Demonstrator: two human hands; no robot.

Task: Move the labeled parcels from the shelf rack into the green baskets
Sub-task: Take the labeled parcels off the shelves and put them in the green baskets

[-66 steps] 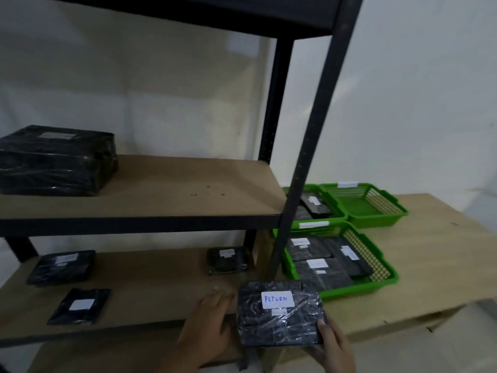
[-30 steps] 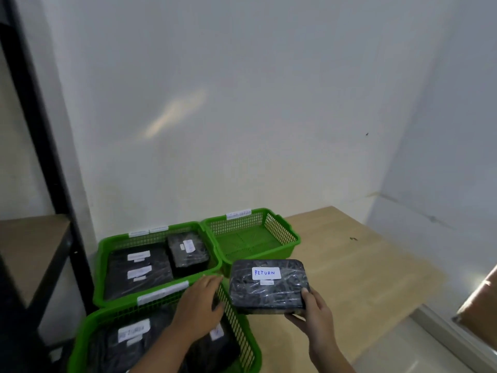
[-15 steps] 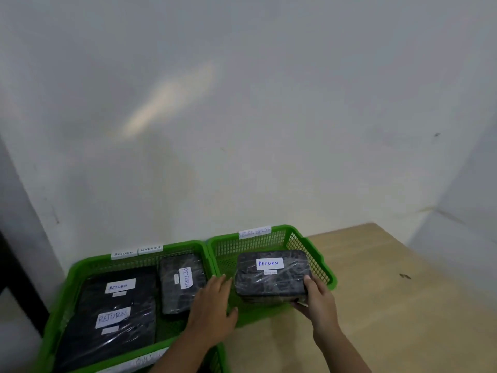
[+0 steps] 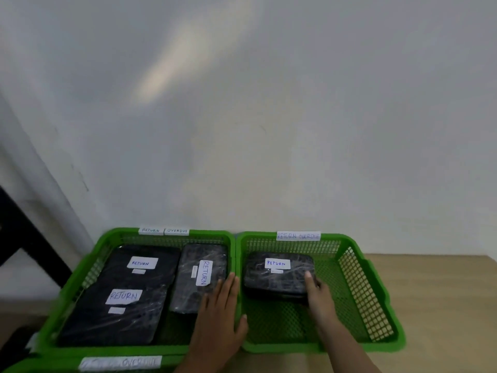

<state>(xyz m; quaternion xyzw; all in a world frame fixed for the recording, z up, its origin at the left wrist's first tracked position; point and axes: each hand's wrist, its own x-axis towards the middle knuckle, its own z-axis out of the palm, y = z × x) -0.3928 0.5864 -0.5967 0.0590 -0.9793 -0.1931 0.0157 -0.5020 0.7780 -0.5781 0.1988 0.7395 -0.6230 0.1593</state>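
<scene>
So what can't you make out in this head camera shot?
Head view: nearest green plastic mesh basket, cut off by bottom edge; its white paper label blurred.
Small white tags under RETURN labels: too small to read.
Right hand: fingers hidden by the black film-wrapped parcel it grips.
Black shelf post: blurred, cropped by left edge.

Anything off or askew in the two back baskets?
Minor only: in the left basket, the narrow parcel lies turned a quarter, so its RETURN label reads sideways, unlike the level label beside it. No spill or damage visible.
</scene>
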